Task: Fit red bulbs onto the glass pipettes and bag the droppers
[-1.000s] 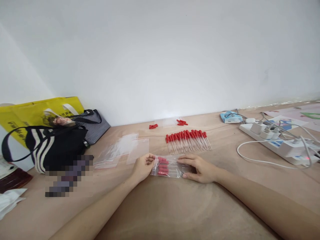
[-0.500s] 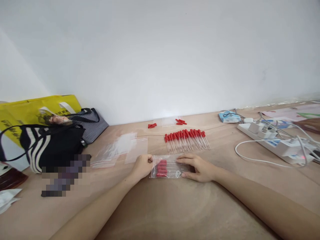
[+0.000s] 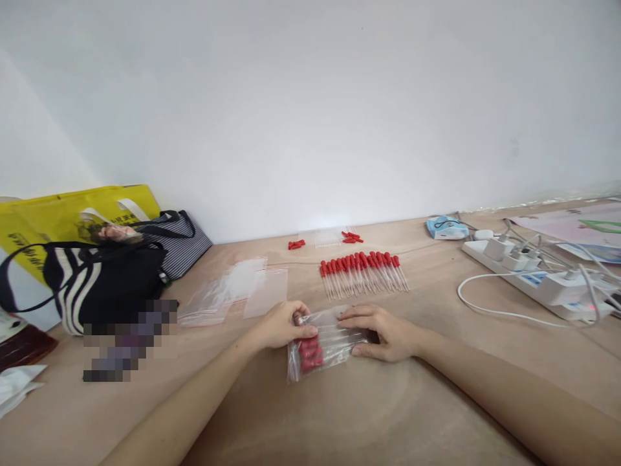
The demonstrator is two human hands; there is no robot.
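Note:
A clear zip-lock bag [image 3: 332,331] with several red-bulbed droppers [image 3: 310,355] inside lies tilted in front of me. My left hand [image 3: 284,323] pinches its upper left part, thumb on top over a red bulb. At the bag's right end is my right hand [image 3: 388,330], with fingers over the upper edge and thumb at the lower one, holding that end. Just beyond, a row of loose droppers [image 3: 361,272] with red bulbs and clear tubes lies side by side. Flat plastic bags [image 3: 266,291] are spread to the left of the row.
Small red bulbs [image 3: 296,244] and more red bulbs [image 3: 352,237] lie by clear tubes [image 3: 327,237] near the wall. A power strip [image 3: 548,288] with cables and a blue mask [image 3: 446,228] are right. Left are a black bag [image 3: 111,285], striped bag [image 3: 182,249] and yellow bag [image 3: 48,210].
My left thumb has come over the bag's face onto the red bulbs. The bag's left end has swung toward me and now tilts. The other person's hand at the right edge is gone.

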